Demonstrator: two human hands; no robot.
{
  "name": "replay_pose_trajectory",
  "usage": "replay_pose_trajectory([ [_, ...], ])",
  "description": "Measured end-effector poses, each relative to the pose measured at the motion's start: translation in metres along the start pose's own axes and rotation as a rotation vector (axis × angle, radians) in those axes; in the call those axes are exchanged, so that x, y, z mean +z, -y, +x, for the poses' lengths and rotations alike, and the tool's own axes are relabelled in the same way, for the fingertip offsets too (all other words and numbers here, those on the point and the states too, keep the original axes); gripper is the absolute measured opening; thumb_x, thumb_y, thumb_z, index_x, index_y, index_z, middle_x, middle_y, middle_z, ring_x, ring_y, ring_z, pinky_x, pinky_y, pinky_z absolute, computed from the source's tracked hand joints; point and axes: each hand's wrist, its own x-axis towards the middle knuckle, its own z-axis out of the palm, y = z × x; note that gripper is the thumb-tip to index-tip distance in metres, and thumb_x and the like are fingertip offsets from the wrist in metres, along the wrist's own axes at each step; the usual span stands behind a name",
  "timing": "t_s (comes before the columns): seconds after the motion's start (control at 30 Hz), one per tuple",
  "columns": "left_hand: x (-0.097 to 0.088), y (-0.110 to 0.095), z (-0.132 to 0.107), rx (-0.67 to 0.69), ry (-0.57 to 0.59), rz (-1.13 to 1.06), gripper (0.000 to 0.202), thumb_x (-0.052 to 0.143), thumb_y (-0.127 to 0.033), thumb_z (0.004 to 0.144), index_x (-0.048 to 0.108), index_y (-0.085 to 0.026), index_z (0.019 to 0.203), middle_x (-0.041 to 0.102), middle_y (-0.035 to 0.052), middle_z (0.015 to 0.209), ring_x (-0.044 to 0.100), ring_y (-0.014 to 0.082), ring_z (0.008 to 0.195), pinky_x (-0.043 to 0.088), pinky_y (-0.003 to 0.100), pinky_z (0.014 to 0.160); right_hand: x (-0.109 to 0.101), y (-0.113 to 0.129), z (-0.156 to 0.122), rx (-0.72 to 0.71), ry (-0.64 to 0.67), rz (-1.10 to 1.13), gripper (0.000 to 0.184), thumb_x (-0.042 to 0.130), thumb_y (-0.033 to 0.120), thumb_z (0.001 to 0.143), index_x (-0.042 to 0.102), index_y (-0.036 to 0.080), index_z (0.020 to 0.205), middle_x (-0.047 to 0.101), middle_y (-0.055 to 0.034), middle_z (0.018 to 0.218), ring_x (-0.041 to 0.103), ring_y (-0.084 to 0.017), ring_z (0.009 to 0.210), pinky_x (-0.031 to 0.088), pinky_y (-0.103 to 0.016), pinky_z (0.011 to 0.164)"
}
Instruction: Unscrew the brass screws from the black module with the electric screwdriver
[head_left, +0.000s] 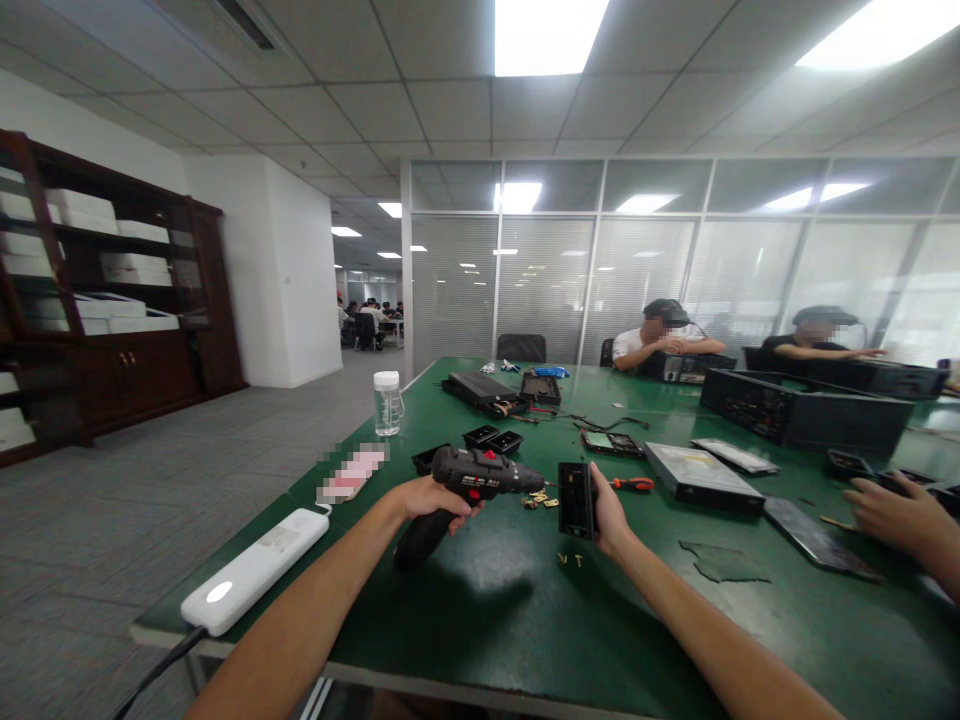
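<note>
My left hand (431,497) is closed around the grip of a black electric screwdriver (469,485) with a red trigger, its nose pointing right. My right hand (609,512) holds a small black box-shaped part (576,499) upright on the green table (510,600), right in front of the screwdriver's tip. Small brass-coloured fittings (537,498) lie between the two hands, and two more brass bits (570,559) lie just below the black part. A red-handled screwdriver (632,484) rests behind my right hand.
A white power strip (255,568) lies at the table's left edge, a plastic bottle (387,403) further back. Black trays, a flat metal drive (701,476) and an open computer case (802,410) crowd the far side. Another person's hand (896,515) reaches in at right; two people sit at the far end.
</note>
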Motion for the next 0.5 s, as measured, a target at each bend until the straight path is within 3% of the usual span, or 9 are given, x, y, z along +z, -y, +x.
replay_pose_trajectory([
  [0.5,0.0029,-0.0023,-0.0005,0.007,0.005,0.012,0.034,0.062,-0.023,0.062,0.053,-0.009,0.091,0.05,0.0046,0.078,0.047,0.0077,0.05,0.042,0.025,0.051,0.0013,0.0012,-0.003,0.023,0.017,-0.001,0.04,0.049,0.057,0.065,0.058,0.019,0.071,0.059,-0.0016,0.053,0.055,-0.017,0.048,0.045,-0.031,0.05],
])
